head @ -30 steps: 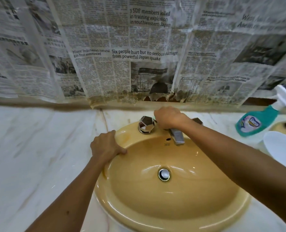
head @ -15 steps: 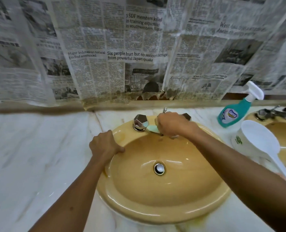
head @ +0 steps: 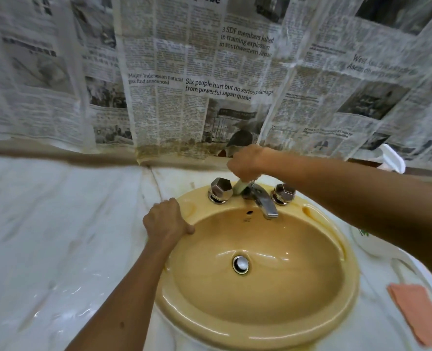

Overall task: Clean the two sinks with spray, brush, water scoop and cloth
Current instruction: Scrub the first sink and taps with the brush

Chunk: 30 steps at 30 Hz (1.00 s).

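The glossy mustard-yellow oval ceramic sink (head: 255,269) sits in a white marble desk (head: 58,236). The left hand (head: 168,220) rests on the sink's left rim, fingers (head: 188,229) curled over the edge and gripping it. The right hand (head: 247,162) is above the back of the sink, its fingers closed around a pale green brush (head: 239,187) whose lower end touches the sink deck between the left faceted chrome knob (head: 220,190) and the base of the chrome tap spout (head: 263,200). A second faceted chrome knob (head: 283,193) stands right of the spout. The round chrome drain stopper (head: 241,264) is at the bottom of the bowl. Right of the sink, on the desk, lie a white plastic water scoop (head: 369,243), partly hidden by the right forearm, and a folded salmon-pink cloth (head: 417,315). The white trigger head of a spray bottle (head: 392,160) shows beyond the forearm. Newspaper sheets (head: 209,72) cover the wall behind the sink.
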Motion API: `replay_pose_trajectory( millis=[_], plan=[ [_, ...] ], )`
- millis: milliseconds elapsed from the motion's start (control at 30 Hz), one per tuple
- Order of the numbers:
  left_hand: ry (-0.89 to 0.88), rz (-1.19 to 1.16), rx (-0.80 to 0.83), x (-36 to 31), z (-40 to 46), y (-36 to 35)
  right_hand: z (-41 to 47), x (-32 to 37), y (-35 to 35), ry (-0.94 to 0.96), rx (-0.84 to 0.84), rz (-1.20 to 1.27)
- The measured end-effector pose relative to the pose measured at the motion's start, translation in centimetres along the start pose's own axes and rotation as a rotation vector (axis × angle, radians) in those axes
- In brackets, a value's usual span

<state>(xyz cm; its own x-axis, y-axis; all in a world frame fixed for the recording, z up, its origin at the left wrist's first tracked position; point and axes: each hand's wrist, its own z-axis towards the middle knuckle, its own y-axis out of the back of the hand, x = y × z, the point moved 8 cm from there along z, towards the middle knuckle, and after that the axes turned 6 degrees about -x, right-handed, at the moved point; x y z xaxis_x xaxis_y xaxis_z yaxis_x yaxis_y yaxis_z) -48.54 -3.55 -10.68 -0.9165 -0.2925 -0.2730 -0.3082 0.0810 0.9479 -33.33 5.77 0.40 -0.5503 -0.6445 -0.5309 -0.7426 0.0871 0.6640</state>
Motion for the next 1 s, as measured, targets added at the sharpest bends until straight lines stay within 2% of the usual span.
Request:
replay_pose_trajectory(
  millis=[100, 267, 400, 533, 567, 700, 833, 933, 1000],
  plan=[
    [0.002, -0.003, -0.005, 0.2, 0.3, -0.1, 0.5, 0.1, -0.4, -0.005, -0.065, -0.102],
    [-0.002, -0.008, -0.01, 0.1, 0.5, 0.0, 1.0, 1.1, -0.6, 0.072, 0.13, -0.041],
    [-0.001, -0.02, -0.016, 0.1, 0.3, 0.0, 1.6, 2.7, -0.4, 0.035, 0.021, -0.155],
    [-0.001, -0.022, -0.038, 0.2, 0.0, 0.2, 0.4, 2.9, -1.3, 0.0, 0.277, -0.156],
    [-0.004, -0.023, -0.038, 0.2, 0.0, 0.2, 0.1, 2.8, -1.2, -0.002, 0.291, -0.16],
    [-0.019, -0.04, -0.02, 0.2, 0.0, 0.2, -1.3, 3.3, -0.5, 0.0, 0.067, -0.236],
    [-0.031, -0.044, -0.013, 0.2, -0.1, 0.3, -2.5, 3.9, -0.7, 0.021, 0.178, -0.246],
    [-0.032, -0.048, 0.0, 0.4, -0.2, 0.4, -3.5, 3.9, -0.1, 0.026, 0.05, -0.266],
    [-0.035, -0.052, 0.003, 0.5, -0.3, 0.4, -4.7, 3.5, -1.0, 0.038, 0.052, -0.236]
  ],
)
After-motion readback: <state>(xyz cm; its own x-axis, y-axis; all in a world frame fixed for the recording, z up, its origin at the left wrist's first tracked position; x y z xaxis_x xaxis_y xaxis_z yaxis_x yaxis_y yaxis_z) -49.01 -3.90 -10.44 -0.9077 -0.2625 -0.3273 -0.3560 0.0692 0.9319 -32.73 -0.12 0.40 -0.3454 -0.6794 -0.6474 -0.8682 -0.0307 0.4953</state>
